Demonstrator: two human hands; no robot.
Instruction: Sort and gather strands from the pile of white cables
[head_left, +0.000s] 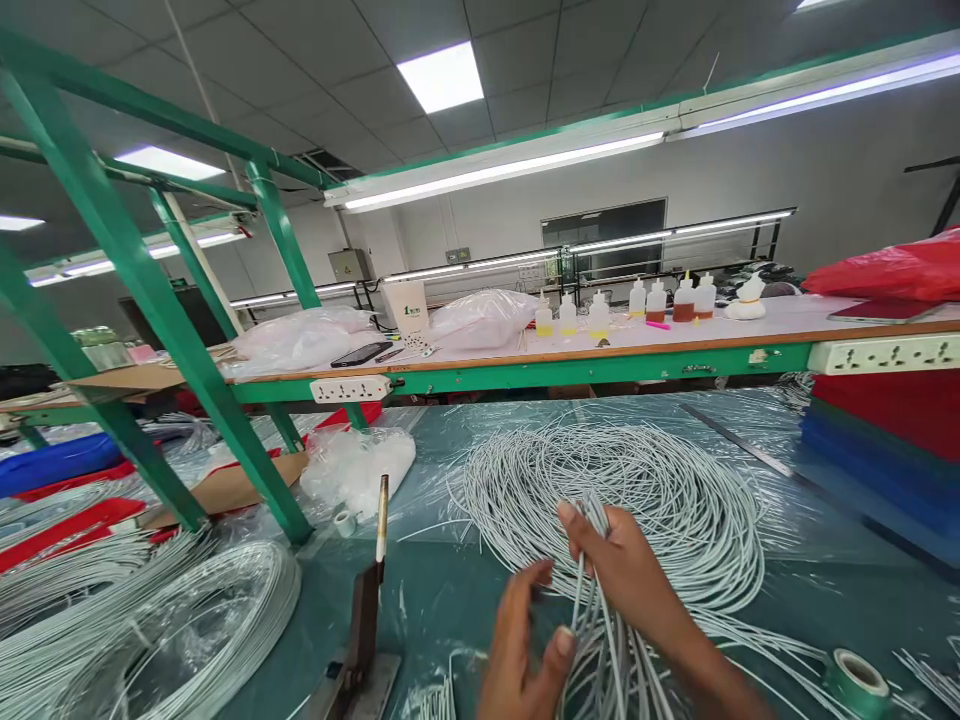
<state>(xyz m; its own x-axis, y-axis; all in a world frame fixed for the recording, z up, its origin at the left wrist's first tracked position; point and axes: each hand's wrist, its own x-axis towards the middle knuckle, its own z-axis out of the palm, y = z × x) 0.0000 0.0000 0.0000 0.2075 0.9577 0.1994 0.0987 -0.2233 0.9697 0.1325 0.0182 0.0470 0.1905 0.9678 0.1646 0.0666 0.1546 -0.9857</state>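
My right hand (630,565) is closed around a bundle of thin grey-white cables (615,655), thumb on top, with the ends rising just above the fingers. The bundle hangs down toward the bottom edge of the view. To its left, my left hand (521,645) has its fingers and thumb spread, slightly blurred; the thumb is close beside the cables, and I cannot tell whether it touches them. Behind both hands, a large loose coil of similar cable (697,510) lies on the green work surface (442,590).
Left of my hands stands a metal lever fixture (365,610). Tied cable coils (255,600) lie further left, near a green frame post (217,400). A roll of tape (859,680) sits at lower right. The raised shelf (480,365) carries dropper bottles (598,315) and plastic bags.
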